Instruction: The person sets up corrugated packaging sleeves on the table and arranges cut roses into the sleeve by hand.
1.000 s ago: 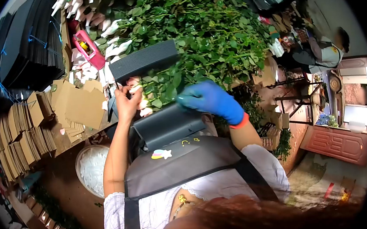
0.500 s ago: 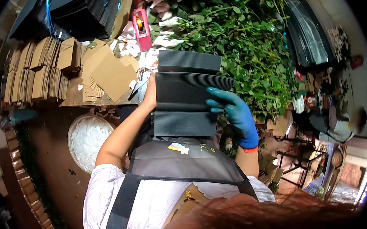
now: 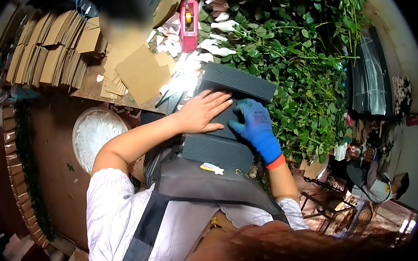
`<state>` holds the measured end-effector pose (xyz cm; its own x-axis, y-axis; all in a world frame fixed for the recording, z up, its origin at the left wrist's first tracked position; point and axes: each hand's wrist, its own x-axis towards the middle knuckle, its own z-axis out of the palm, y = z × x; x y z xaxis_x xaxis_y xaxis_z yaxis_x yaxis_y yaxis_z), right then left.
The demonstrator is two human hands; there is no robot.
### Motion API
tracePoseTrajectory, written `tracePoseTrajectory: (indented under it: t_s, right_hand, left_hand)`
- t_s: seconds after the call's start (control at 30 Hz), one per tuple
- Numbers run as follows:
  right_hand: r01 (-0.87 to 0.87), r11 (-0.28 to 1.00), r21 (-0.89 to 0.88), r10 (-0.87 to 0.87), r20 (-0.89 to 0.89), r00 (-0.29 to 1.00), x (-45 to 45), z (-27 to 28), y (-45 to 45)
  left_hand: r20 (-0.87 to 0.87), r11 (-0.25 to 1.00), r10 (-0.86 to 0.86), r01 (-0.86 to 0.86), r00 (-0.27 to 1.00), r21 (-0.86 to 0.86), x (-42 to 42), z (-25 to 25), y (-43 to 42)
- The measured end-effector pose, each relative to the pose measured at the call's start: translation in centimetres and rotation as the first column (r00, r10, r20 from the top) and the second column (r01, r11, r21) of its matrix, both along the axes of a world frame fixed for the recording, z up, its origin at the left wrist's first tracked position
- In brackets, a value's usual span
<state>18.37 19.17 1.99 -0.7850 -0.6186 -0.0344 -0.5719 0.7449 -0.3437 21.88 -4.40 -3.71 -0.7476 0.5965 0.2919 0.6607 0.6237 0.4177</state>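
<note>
A black corrugated cardboard sheet [image 3: 218, 150] with fold lines lies across the front of my apron, its far panel tilted up and its near panel facing me. My bare left hand [image 3: 205, 111] rests flat on the middle panel, fingers stretched toward the far fold. My right hand [image 3: 252, 119], in a blue rubber-coated glove, lies on the right part of that panel. Its thumb stands apart from the fingers, which bend a little at the fold; their tips are partly hidden. The two hands are close but apart.
Rose stems with leaves [image 3: 299, 78] cover the table's right side. A pink tape dispenser [image 3: 189, 28], scissors [image 3: 171, 103] and brown cardboard pieces [image 3: 143, 74] lie beyond and left. A tub of white pieces [image 3: 99, 140] stands below left. A person [image 3: 375, 183] is at far right.
My left hand has moved from the sheet's left edge onto its middle panel. My right hand has come down onto the panel, and the sheet now sits tilted clockwise. The view has shifted.
</note>
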Motion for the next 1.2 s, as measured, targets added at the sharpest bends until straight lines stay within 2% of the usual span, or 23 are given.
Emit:
tracePoseTrajectory:
  t_s: [0.03, 0.13, 0.17, 0.27, 0.3, 0.33, 0.4, 0.43, 0.47, 0.53, 0.6, 0.63, 0.67, 0.7, 0.73, 0.77, 0.8, 0.93, 0.97, 1.0, 1.1, 1.13, 1.2]
  right_hand:
    - [-0.059, 0.991, 0.121, 0.046, 0.102, 0.994, 0.0, 1.6, 0.1]
    - [-0.205, 0.954, 0.22, 0.166, 0.181, 0.969, 0.9, 1.2, -1.0]
    - [-0.214, 0.939, 0.271, 0.188, 0.117, 0.975, 0.9, -0.6, -2.1]
    - [-0.378, 0.878, 0.293, 0.312, 0.249, 0.917, -1.6, 1.5, -3.3]
    - [-0.357, 0.891, 0.281, 0.309, 0.2, 0.93, -1.6, 2.6, -5.0]
    - [-0.409, 0.91, 0.074, 0.401, 0.099, 0.911, -1.5, 3.4, -7.1]
    - [-0.521, 0.814, -0.257, 0.503, -0.138, 0.853, -1.5, 3.6, -12.6]
    - [-0.501, 0.832, -0.239, 0.489, -0.114, 0.865, -1.4, 3.0, -15.8]
    - [-0.584, 0.754, -0.3, 0.531, -0.245, 0.811, -2.1, 1.1, -19.2]
    - [-0.568, 0.823, 0.001, 0.546, -0.273, 0.792, -3.1, -3.5, -25.4]
    - [-0.495, 0.866, 0.07, 0.467, -0.471, 0.749, -3.8, -9.2, -28.7]
    - [-0.446, 0.871, 0.208, 0.492, -0.355, 0.795, -4.1, -11.0, -30.0]
    - [-0.42, 0.897, 0.139, 0.434, -0.457, 0.776, -4.2, -13.3, -30.2]
    - [-0.436, 0.884, 0.167, 0.465, -0.24, 0.852, -4.6, -12.7, -31.1]
    - [-0.49, 0.865, 0.108, 0.49, -0.387, 0.781, -5.0, -13.8, -30.8]
    - [-0.483, 0.854, 0.194, 0.519, -0.384, 0.764, -4.7, -12.6, -30.4]
    - [-0.46, 0.879, 0.121, 0.464, -0.433, 0.773, -4.7, -12.6, -30.4]
    - [-0.44, 0.885, 0.155, 0.463, -0.399, 0.791, -4.7, -10.8, -28.9]
    - [-0.427, 0.859, 0.281, 0.493, -0.234, 0.838, -5.1, -8.6, -28.8]
    - [-0.437, 0.877, 0.198, 0.479, -0.282, 0.831, -5.5, -6.5, -27.9]
    - [-0.468, 0.873, -0.138, 0.383, -0.4, 0.832, -5.2, 1.5, -21.4]
    - [-0.377, 0.879, -0.294, 0.256, -0.377, 0.89, -3.6, 4.7, -18.7]
    - [-0.26, 0.824, -0.504, 0.208, -0.157, 0.965, -2.5, 4.1, -13.4]
  left_hand:
    - [-0.024, 1.0, 0.006, -0.007, 1.0, -0.025, 0.0, 0.0, 0.1]
    - [-0.063, 0.999, 0.023, -0.026, 0.998, -0.046, -0.2, -0.6, 0.2]
    - [-0.07, 0.998, 0.032, -0.037, 0.997, -0.058, -0.1, -0.9, 0.4]
    - [-0.048, 0.998, 0.041, -0.043, 0.998, -0.036, -0.1, -1.3, 0.5]
    - [-0.018, 0.998, 0.037, -0.036, 0.999, 0.051, 0.1, -1.2, 0.1]
    - [0.012, 0.989, 0.025, -0.027, 1.0, 0.142, 0.1, -1.0, -0.1]
    - [0.276, 0.881, -0.097, -0.047, 0.956, 0.471, -0.4, -8.0, 2.9]
    - [0.105, 0.956, 0.015, -0.045, 0.994, 0.289, 0.0, -5.6, 2.1]
    - [-0.094, 0.992, 0.087, -0.077, 0.992, 0.1, 0.1, -2.7, 1.1]
    - [0.026, 1.0, 0.024, -0.024, 0.999, 0.013, -0.1, -2.7, 0.9]
    - [-0.021, 1.0, 0.016, -0.016, 1.0, 0.007, -0.2, -4.0, 1.1]
    - [-0.037, 1.0, -0.004, 0.005, 0.999, 0.028, -0.3, -3.6, 0.7]
    - [-0.056, 1.0, -0.017, 0.018, 0.998, 0.021, -0.7, -4.2, 0.8]
    - [-0.024, 1.0, -0.029, 0.029, 0.999, 0.001, -0.9, -3.7, 0.7]
    - [0.015, 0.999, -0.038, 0.038, 0.999, -0.018, -0.8, -2.9, 0.7]
    - [0.033, 0.999, -0.04, 0.04, 0.999, -0.01, -0.7, -2.2, 0.7]
    - [-0.057, 0.999, -0.026, 0.025, 0.998, -0.028, -0.9, -2.8, 0.9]
    - [-0.092, 0.999, -0.01, 0.005, 0.996, -0.053, -0.7, -2.6, 1.0]
    - [-0.079, 0.996, -0.016, 0.009, 0.997, -0.091, -1.0, -2.9, 1.1]
    - [-0.063, 0.991, -0.018, 0.01, 0.998, -0.131, -1.1, -3.2, 1.2]
    - [0.074, 0.998, -0.029, 0.025, 0.997, 0.054, -0.6, -3.0, 1.0]
    - [0.085, 1.0, 0.019, -0.019, 0.996, -0.002, -0.6, -2.7, 0.9]
    - [0.155, 0.998, 0.007, 0.003, 0.988, -0.064, -0.3, -0.8, 0.8]
